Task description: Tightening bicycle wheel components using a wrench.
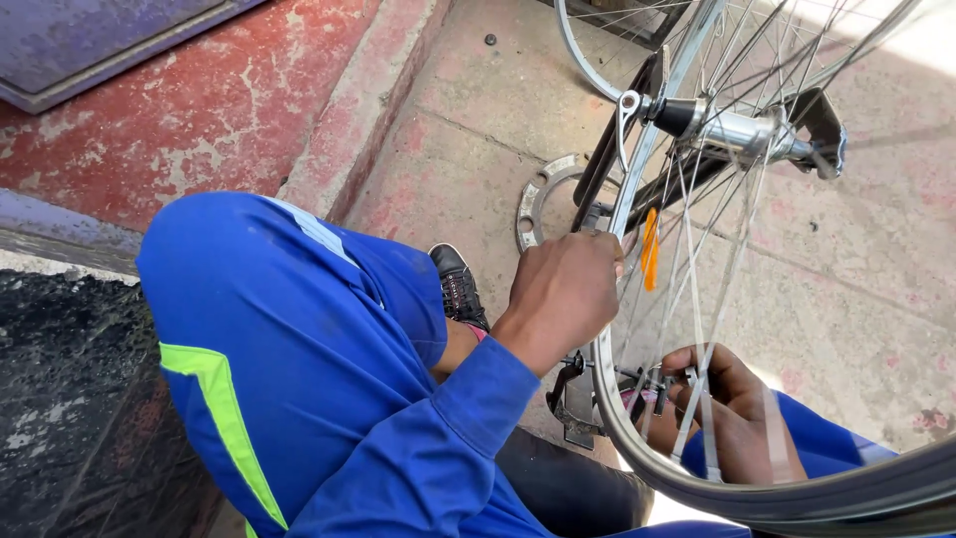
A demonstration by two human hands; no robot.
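A bare bicycle wheel rim (637, 174) with thin silver spokes stands upright in front of me. My left hand (563, 289) is closed around the rim's edge on its left side, knuckles up. My right hand (732, 413) sits behind the spokes, low inside the wheel, fingers pinched on a small metal tool (652, 384) at a spoke end near the rim. The chrome hub (732, 130) with its axle is above, at the wheel's centre. An orange reflector (649, 249) hangs on the spokes just right of my left hand.
My blue trouser knee (269, 339) fills the lower left, with a black shoe (456, 284) beside it. A round metal ring with holes (538, 194) lies on the concrete. A raised red painted step (209, 110) runs along the left. A second wheel (607, 45) stands behind.
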